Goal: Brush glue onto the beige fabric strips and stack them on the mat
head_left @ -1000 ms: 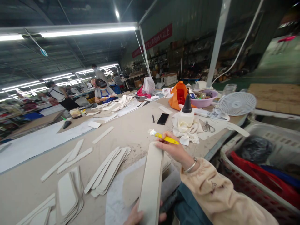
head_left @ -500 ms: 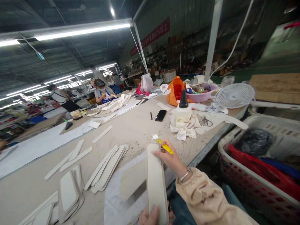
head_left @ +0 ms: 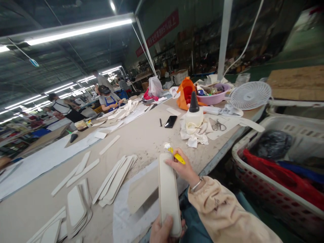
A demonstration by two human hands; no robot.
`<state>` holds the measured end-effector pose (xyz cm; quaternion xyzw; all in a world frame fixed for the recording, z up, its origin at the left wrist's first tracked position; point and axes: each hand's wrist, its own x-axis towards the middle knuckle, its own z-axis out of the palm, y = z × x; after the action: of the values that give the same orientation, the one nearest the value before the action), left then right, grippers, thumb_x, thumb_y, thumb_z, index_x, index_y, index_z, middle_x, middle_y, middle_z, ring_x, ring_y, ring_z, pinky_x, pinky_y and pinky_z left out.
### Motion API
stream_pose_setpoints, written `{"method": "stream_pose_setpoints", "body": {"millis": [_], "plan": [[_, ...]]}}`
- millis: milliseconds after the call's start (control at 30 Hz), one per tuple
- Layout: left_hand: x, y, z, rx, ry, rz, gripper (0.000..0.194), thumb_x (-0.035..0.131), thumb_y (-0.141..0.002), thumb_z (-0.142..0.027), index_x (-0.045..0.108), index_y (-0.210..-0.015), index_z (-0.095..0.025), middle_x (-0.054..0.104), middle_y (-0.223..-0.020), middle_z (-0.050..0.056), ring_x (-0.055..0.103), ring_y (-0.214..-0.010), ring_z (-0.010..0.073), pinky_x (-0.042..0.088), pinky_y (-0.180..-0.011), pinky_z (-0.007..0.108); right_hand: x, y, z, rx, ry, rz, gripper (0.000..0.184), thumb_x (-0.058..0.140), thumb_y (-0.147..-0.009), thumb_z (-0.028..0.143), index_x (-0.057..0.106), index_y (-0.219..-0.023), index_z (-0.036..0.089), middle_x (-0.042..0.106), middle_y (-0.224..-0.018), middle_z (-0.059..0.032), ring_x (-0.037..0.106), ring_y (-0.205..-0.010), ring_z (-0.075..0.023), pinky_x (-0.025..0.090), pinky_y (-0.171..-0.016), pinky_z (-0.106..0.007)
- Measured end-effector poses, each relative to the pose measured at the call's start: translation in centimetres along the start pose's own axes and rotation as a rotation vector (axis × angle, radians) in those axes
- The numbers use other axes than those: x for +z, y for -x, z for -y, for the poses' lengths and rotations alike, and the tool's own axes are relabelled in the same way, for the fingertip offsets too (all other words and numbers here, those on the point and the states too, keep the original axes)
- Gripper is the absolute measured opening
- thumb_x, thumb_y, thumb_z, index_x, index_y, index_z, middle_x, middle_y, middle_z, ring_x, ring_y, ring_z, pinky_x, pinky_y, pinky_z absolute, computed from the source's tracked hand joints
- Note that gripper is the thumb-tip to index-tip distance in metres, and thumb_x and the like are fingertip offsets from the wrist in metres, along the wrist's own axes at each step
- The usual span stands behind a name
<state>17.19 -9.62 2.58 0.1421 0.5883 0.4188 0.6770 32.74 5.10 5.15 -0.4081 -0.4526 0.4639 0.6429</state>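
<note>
A long off-white padded strip (head_left: 167, 189) with rounded corners is held up over the table's near edge. My left hand (head_left: 165, 229) grips its near end, thumb on top and fingertips showing along the right side. At the far end, my right hand (head_left: 182, 165) rests its thumb on the strip's face while holding a yellow-handled brush (head_left: 179, 158) with a clumpy white tip. That tip points away, just beyond the strip. Beside the strip, a beige flat panel (head_left: 141, 192) lies over a white sheet (head_left: 121, 216).
Several loose strips (head_left: 115, 180) lie in fanned piles to the left. Ahead are a black phone (head_left: 170, 121), a glue bottle (head_left: 194, 116) on crumpled cloth, scissors (head_left: 219, 125) and a white fan (head_left: 250, 95). A white plastic basket (head_left: 268, 189) stands right of the table. A co-worker (head_left: 108, 99) sits farther off.
The view has shifted slightly, so the background sits a little higher and more to the left. My left hand and the strip's near end appear slightly higher; both grips look the same.
</note>
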Motion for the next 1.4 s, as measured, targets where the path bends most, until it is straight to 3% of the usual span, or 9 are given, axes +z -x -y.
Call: {"method": "stream_pose_setpoints", "body": {"millis": [200,367,533,933,1067,1167,1267,1400], "plan": [[0.7,1.9,-0.9,0.041,0.033,0.135,0.047,0.081,-0.068,-0.037,0.063,-0.101,-0.009,0.074,-0.092,0.018,0.073,-0.072,0.0257,0.058,-0.058,0.030,-0.4,-0.1,-0.4,-0.015,-0.032,-0.016,0.036,0.073,-0.068,0.030,0.042,-0.084,0.025,0.039,-0.068,0.0085,0.040,-0.060,-0.0112,0.032,-0.055,-0.022],[0.0,2.3,-1.1,-0.039,0.164,0.212,0.054,0.065,-0.081,-0.049,0.060,-0.112,-0.005,0.072,-0.101,0.023,0.072,-0.082,0.0317,0.059,-0.065,0.036,-0.6,-0.5,-1.0,-0.040,0.042,-0.096,0.032,0.070,-0.072,0.036,0.041,-0.082,0.024,0.036,-0.066,0.0088,0.036,-0.057,-0.0103,0.029,-0.054,-0.022],[-0.7,2.2,-0.8,0.021,0.111,0.299,0.051,0.074,-0.076,-0.028,0.057,-0.121,-0.012,0.071,-0.107,0.016,0.070,-0.094,0.0340,0.059,-0.073,0.039,-0.7,-0.6,-1.7,-0.074,0.122,-0.123,0.031,0.070,-0.072,0.036,0.043,-0.081,0.023,0.038,-0.069,0.0076,0.037,-0.060,-0.0106,0.031,-0.058,-0.023],[-1.2,1.8,-0.1,0.025,0.029,0.333,0.039,0.076,-0.074,-0.035,0.066,-0.102,-0.010,0.072,-0.091,0.014,0.070,-0.081,0.0250,0.056,-0.066,0.030,-0.5,-0.3,-1.3,-0.057,0.166,-0.082,0.028,0.069,-0.075,0.034,0.043,-0.080,0.023,0.039,-0.067,0.0078,0.038,-0.060,-0.0113,0.032,-0.057,-0.023],[-0.7,1.3,-1.0,0.081,0.040,0.360,0.047,0.075,-0.074,-0.040,0.063,-0.111,-0.012,0.072,-0.087,0.013,0.069,-0.072,0.0219,0.053,-0.064,0.029,-0.3,0.1,-0.9,-0.098,0.182,-0.076,0.028,0.068,-0.077,0.036,0.043,-0.081,0.023,0.039,-0.068,0.0071,0.038,-0.061,-0.0118,0.033,-0.058,-0.023],[-0.2,0.5,-1.7,0.117,-0.058,0.316,0.048,0.070,-0.079,-0.041,0.061,-0.117,-0.013,0.072,-0.084,0.010,0.066,-0.067,0.0178,0.049,-0.059,0.025,-0.2,0.4,-0.9,-0.079,0.187,-0.045,0.028,0.067,-0.078,0.037,0.044,-0.082,0.024,0.040,-0.068,0.0071,0.039,-0.061,-0.0119,0.033,-0.057,-0.023],[0.0,-0.4,-1.8,0.132,-0.199,0.241,0.040,0.068,-0.081,-0.041,0.066,-0.107,-0.011,0.072,-0.079,0.008,0.063,-0.064,0.0137,0.045,-0.055,0.021,-0.2,0.5,-0.9,-0.071,0.199,-0.032,0.027,0.067,-0.079,0.038,0.044,-0.084,0.024,0.041,-0.068,0.0070,0.041,-0.060,-0.0124,0.034,-0.056,-0.023],[0.1,-0.7,-1.6,0.129,-0.231,0.194,0.040,0.070,-0.078,-0.045,0.068,-0.099,-0.011,0.071,-0.074,0.007,0.062,-0.060,0.0134,0.044,-0.054,0.021,-0.2,0.3,-0.7,-0.044,0.180,0.004,0.030,0.069,-0.077,0.039,0.044,-0.086,0.025,0.048,-0.070,0.0065,0.048,-0.062,-0.0137,0.039,-0.058,-0.025]]}}
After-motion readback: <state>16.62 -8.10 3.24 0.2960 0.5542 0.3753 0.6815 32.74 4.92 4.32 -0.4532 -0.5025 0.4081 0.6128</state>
